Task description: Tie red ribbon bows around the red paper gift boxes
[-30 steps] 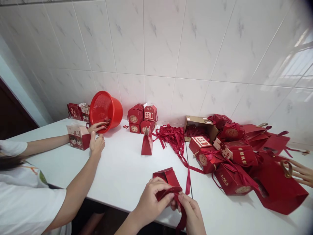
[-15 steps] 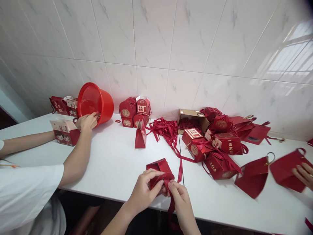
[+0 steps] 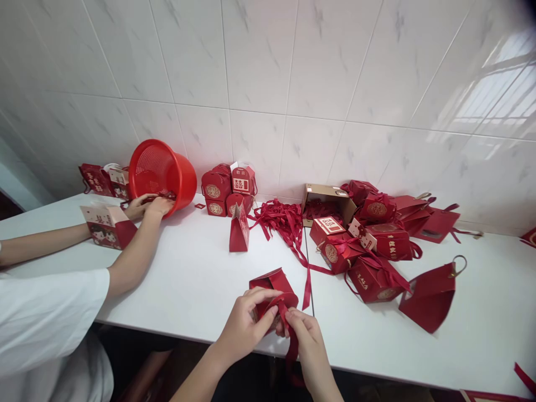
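Low at the table's front edge, my left hand [image 3: 248, 319] grips a small red gift box [image 3: 272, 277], fingers over its top flaps and thumb pressed by the ribbon. My right hand [image 3: 306, 334] pinches the dark red ribbon [image 3: 292, 353] at the box's near side, and its tail hangs below the table edge. The ribbon's exact path under my fingertips is hidden. Behind the box lies a loose heap of red ribbons [image 3: 280, 218], with one strand trailing toward me. A folded red box [image 3: 239, 230] stands left of the heap.
At left, a co-worker's hands [image 3: 153, 206] reach into a tipped red basket [image 3: 184, 181], beside a pink-and-red box [image 3: 109, 226]. Stacked red boxes [image 3: 216, 184] stand by the wall. Right of centre are a cardboard box [image 3: 335, 198], piled gift boxes [image 3: 379, 276] and a red bag [image 3: 431, 298].
A person's hand and the red bag it held at the far right have gone from view. The left co-worker's hands sit further into the basket. My hands have barely moved.
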`<state>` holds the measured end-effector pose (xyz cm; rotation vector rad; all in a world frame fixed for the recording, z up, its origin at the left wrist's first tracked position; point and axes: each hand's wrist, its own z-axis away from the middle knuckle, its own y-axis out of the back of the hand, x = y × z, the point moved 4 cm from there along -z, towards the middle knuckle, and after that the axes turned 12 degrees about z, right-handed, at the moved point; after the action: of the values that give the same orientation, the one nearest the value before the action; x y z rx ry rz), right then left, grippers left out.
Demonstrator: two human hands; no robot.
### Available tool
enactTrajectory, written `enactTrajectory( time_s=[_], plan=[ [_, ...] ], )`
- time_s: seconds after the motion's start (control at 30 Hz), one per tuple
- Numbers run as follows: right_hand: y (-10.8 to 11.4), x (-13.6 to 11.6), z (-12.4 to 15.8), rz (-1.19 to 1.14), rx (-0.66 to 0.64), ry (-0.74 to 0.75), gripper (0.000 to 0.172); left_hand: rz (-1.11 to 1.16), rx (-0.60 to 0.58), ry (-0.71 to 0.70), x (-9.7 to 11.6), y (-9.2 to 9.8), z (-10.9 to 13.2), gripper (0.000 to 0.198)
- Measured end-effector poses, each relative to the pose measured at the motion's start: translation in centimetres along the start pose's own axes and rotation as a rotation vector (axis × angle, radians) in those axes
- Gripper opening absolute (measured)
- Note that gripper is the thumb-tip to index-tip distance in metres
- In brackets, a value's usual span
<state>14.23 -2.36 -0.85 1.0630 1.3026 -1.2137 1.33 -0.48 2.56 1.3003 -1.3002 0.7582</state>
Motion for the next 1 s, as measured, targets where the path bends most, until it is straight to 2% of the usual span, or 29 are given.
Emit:
enactTrajectory(
  time_s=[0.17,0.4,0.57,1.0],
  plan=[
    [0.18,-0.26,-0.43,0.01,0.052,-0.003,0.04,0.019,0.001,0.003,-0.41,0.18,0.14,0.032],
    [0.51,0.26,-0.53,0.236,0.115,0.019,0.041,0.198,-0.049,0.03,-0.07,0.35,-0.18,0.027],
    [0.4,-0.04,-0.3,0.3,0.105,0.044,0.04,0.255,-0.085,0.071,0.07,0.38,-0.15,0.026],
    [0.39,-0.25,-0.41,0.318,0.089,0.053,0.04,0.325,-0.056,0.178,-0.18,0.62,-0.61,0.025]
  ],
)
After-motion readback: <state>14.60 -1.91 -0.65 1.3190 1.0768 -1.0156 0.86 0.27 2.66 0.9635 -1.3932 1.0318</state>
